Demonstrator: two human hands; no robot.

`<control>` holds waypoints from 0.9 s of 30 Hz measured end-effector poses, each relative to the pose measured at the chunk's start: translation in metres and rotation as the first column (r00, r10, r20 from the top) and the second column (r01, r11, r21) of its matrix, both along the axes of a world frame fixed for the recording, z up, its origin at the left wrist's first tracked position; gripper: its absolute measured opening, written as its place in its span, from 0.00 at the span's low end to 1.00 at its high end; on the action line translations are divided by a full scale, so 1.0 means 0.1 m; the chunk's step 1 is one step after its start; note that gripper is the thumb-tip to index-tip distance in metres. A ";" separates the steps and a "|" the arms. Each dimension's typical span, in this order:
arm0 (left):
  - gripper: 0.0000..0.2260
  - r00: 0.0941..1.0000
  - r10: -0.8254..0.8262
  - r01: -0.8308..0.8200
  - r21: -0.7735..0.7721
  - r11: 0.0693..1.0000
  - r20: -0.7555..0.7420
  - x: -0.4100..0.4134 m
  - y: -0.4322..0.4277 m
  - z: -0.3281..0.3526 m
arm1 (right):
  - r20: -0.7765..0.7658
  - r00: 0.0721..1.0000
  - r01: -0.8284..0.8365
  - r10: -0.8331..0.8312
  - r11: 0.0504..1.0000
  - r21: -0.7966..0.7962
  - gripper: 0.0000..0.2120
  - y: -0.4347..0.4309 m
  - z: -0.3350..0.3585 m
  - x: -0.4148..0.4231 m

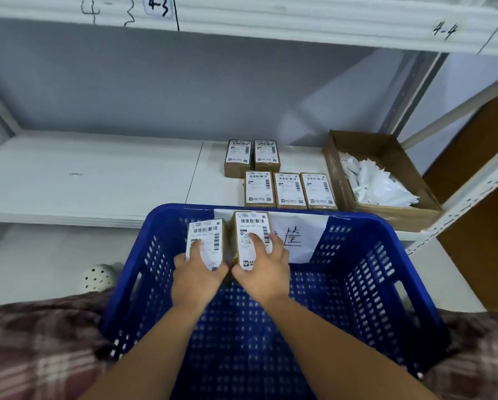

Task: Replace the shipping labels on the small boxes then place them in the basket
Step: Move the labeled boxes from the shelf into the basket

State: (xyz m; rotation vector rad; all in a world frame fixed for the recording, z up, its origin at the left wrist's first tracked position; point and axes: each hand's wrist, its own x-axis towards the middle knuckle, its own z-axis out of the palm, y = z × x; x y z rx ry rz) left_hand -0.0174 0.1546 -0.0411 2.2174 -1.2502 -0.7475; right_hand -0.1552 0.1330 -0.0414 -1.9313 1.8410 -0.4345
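A blue slotted plastic basket (357, 284) sits in front of me, below the shelf edge. Inside it, near its far wall, my left hand (197, 275) grips a small brown box (206, 235) with a white shipping label on top. Beside it my right hand (263, 268) grips a second labelled small box (250, 226). The two boxes are side by side and nearly touching. Several more labelled small boxes (288, 190) lie in two rows on the white shelf (98, 174) behind the basket.
An open cardboard box (386, 209) holding crumpled white paper backings stands at the shelf's right end. A white paper sign with handwriting hangs on the basket's far wall (297, 235). An upper shelf runs overhead. Plaid cloth lies at both lower corners.
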 end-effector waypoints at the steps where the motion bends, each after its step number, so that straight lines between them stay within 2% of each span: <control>1: 0.34 1.000 -0.008 0.008 0.042 0.999 -0.006 0.01 0.03 -0.06 | -0.020 1.000 -0.009 0.009 1.000 0.020 0.37 0.07 -0.08 -0.03; 5: 0.34 1.000 0.002 0.003 0.178 0.984 -0.029 0.05 0.08 -0.28 | -0.057 0.998 -0.002 0.008 0.994 0.109 0.37 0.24 -0.35 -0.14; 11: 0.35 0.999 -0.034 0.031 0.280 0.960 0.006 0.02 -0.10 -0.63 | 0.000 0.998 0.062 -0.064 0.969 0.241 0.36 0.18 -0.71 -0.24; 19: 0.40 0.997 -0.068 0.044 0.435 0.899 0.040 0.02 -0.38 -1.24 | -0.015 0.999 0.049 -0.047 0.906 0.420 0.34 -0.08 -1.19 -0.15; 23: 0.43 0.997 -0.078 0.070 0.445 0.893 0.000 0.11 -0.38 -1.55 | -0.035 0.999 0.015 0.003 0.859 0.512 0.34 -0.23 -1.36 -0.06; 27: 0.42 0.998 -0.056 0.034 0.471 0.882 0.033 0.24 -0.42 -1.77 | -0.024 0.999 -0.018 0.039 0.817 0.576 0.33 -0.33 -1.54 0.05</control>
